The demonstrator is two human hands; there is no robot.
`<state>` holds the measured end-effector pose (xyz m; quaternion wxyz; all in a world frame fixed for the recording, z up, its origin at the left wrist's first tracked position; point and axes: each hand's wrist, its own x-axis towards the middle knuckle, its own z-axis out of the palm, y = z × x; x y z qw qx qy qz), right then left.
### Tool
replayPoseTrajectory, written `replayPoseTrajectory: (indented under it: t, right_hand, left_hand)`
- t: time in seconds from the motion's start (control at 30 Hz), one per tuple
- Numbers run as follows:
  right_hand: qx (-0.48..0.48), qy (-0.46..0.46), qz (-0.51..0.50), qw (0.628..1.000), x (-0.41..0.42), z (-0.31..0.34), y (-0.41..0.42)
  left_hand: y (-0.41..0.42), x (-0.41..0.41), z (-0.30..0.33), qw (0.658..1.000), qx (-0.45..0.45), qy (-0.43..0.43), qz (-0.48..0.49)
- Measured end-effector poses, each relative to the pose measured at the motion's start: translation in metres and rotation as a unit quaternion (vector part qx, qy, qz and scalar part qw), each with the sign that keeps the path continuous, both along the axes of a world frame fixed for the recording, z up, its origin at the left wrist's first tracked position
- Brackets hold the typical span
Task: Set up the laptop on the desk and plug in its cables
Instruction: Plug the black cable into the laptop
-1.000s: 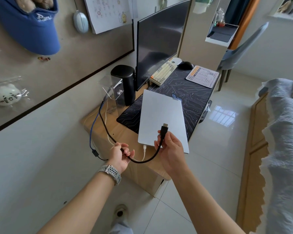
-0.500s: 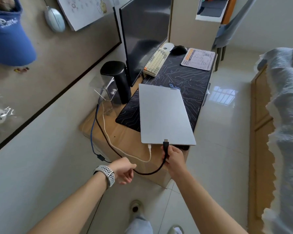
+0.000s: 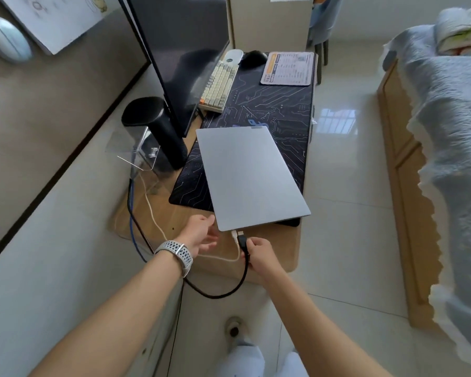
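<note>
Head view, wide-angle and bent at the edges, so the far left is hard to read: a pale oval object [image 3: 7,38] and a sheet of paper [image 3: 52,20] hang on the wall board, both cut off by the frame. Below them stand one black cylinder [image 3: 158,131] and one clear plastic stand [image 3: 136,153], whose outline nearly vanishes against the wall. Three cables run down past it: a blue cable [image 3: 132,227], a white cable [image 3: 152,213] and a black cable [image 3: 215,295] that loops under the arms.

One monitor [image 3: 182,58], top cropped, hides part of the one keyboard [image 3: 218,85]. One dark mouse [image 3: 252,58] and one printed pad [image 3: 288,68] lie at the far end of the dark mat [image 3: 278,110].

The laptop [image 3: 250,175], lid closed, lies on the mat with its near edge over the bare wood of the desk [image 3: 174,219]. The left hand [image 3: 201,235], a watch [image 3: 178,254] on its wrist, has fingers spread loosely, touching the laptop's near left corner. The white plug [image 3: 234,235] sits at the near edge. Just beside it, the right hand [image 3: 259,254] has its grip pinched on the black plug [image 3: 242,239], whose tip meets the laptop edge; whether it is fully seated is probably beyond this view.

At right, one wooden bed [image 3: 403,186] under a pale quilt [image 3: 452,131] runs out of frame.
</note>
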<state>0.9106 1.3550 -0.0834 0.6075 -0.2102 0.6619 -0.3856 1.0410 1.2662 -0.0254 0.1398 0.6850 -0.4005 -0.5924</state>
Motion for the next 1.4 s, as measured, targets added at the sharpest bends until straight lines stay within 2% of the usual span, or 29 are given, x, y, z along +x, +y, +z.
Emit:
replayPoseTrajectory:
  t: [0.17, 0.47, 1.4]
  right_hand:
    - [-0.018, 0.003, -0.019, 1.0, 0.0, 0.002, -0.003]
    - [-0.015, -0.011, -0.032, 0.999, -0.003, 0.006, -0.002]
    - [0.0, -0.015, -0.002, 1.0, -0.003, 0.013, -0.007]
  left_hand:
    - [-0.001, -0.015, -0.003, 0.999, 0.022, 0.036, 0.005]
    - [0.004, -0.023, -0.011, 0.998, -0.006, 0.039, 0.039]
    - [0.004, -0.021, -0.023, 0.998, -0.044, 0.02, 0.04]
